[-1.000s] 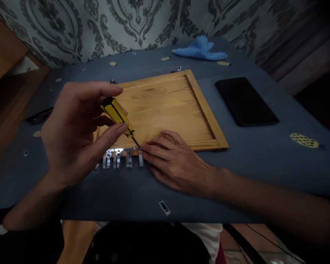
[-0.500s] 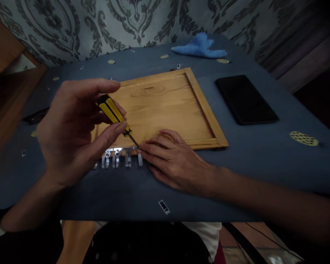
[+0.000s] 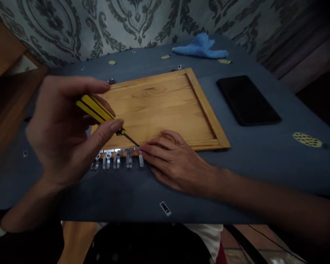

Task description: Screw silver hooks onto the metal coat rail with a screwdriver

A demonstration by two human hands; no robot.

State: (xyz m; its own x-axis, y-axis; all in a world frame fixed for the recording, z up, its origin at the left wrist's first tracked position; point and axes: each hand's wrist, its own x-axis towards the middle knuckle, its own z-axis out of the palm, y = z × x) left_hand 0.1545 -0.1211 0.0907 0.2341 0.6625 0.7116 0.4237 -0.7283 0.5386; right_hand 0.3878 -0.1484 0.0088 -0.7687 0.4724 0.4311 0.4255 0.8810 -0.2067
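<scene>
My left hand point(image 3: 57, 135) is closed around a screwdriver point(image 3: 95, 108) with a yellow and black handle. The thumb and fingers grip the handle, and the thin shaft slants down to the right. Its tip meets the right end of a silver hook rail point(image 3: 115, 150), beside my right fingertips. This rail lies along the near edge of a framed wooden board point(image 3: 154, 106), its several hooks pointing toward me. My right hand point(image 3: 176, 161) rests over the rail's right end and the board's edge, fingertips gathered there. Whatever sits under those fingertips is hidden.
On the blue patterned tablecloth point(image 3: 195, 205), a black phone point(image 3: 249, 99) lies right of the board. A blue cloth point(image 3: 202, 47) is at the back by the patterned curtain point(image 3: 137, 22). A small dark object point(image 3: 111, 81) lies behind the board, and wooden furniture point(image 3: 5, 44) stands at the left.
My left hand and the screwdriver handle have shifted left and tilted lower, while the tip stays at the rail's right end. My right hand keeps its place.
</scene>
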